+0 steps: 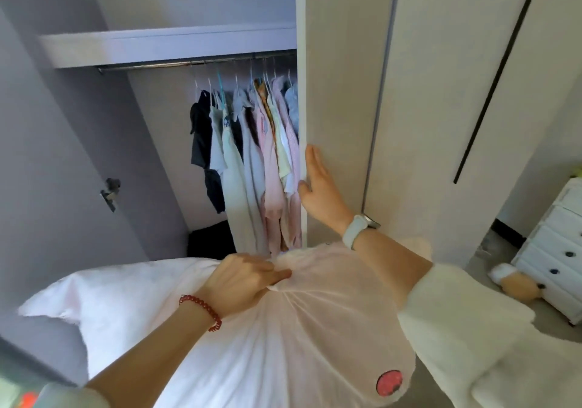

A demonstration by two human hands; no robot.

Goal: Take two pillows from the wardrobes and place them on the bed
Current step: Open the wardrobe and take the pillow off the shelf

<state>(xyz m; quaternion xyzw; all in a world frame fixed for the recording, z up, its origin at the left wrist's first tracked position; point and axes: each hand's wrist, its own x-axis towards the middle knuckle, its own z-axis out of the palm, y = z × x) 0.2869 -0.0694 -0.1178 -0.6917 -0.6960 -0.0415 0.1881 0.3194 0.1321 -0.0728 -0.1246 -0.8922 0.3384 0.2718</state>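
A big white pillow [283,338] with a red round patch near its lower right fills the bottom of the view, held in front of me. My left hand [242,278] is closed on a bunch of its fabric at the top edge. My right hand [321,187], fingers spread, lies flat against the edge of the wardrobe door [337,93], thumb curled round the edge. The wardrobe [170,48] stands open on the left, with several shirts [258,156] hanging from a rail under a shelf. A second pillow and the bed are not in view.
A closed wardrobe door [456,93] with a long black handle stands to the right. A white chest of drawers [554,250] sits at the right edge with a plush toy [516,281] on the floor beside it. A dark item lies on the wardrobe floor.
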